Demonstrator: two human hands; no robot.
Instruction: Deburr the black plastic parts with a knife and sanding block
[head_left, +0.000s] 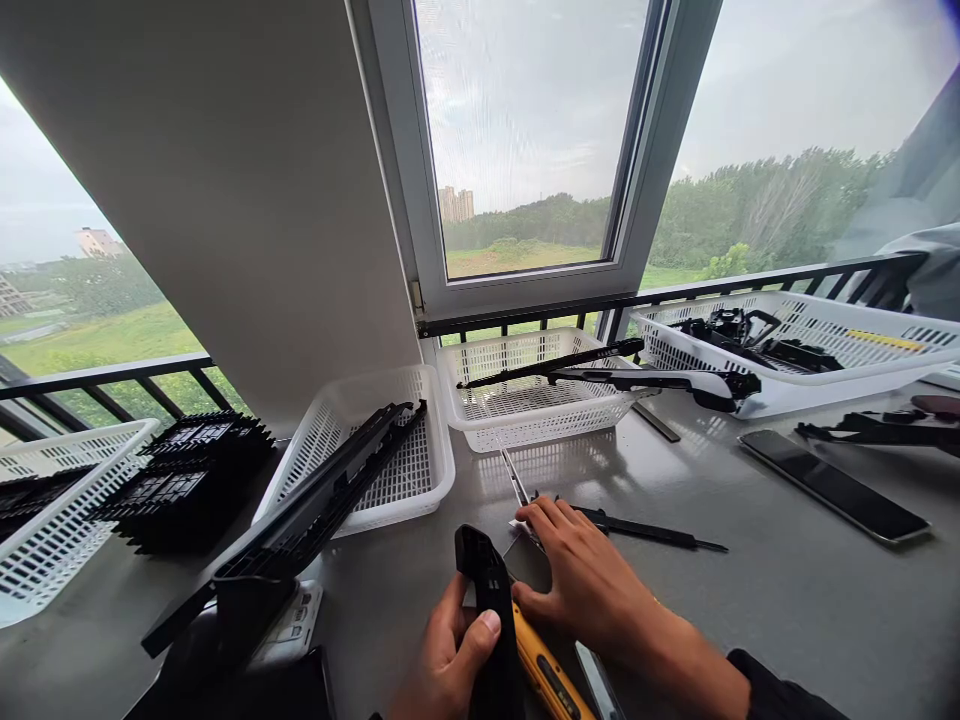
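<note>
Left grip [450, 662] is closed around a black part [486, 585], held upright over the worktop [787, 610]. Right grip [581, 580] is pressed flat, open, on the end of a thin strip [645, 532]. A cut is judged possible from the yellow knife [544, 672] lying between them.

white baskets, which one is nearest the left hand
The second basket from the left: long black strips overhang its near rim toward the left hand, which grips a black part. The other three sit farther off.
</note>
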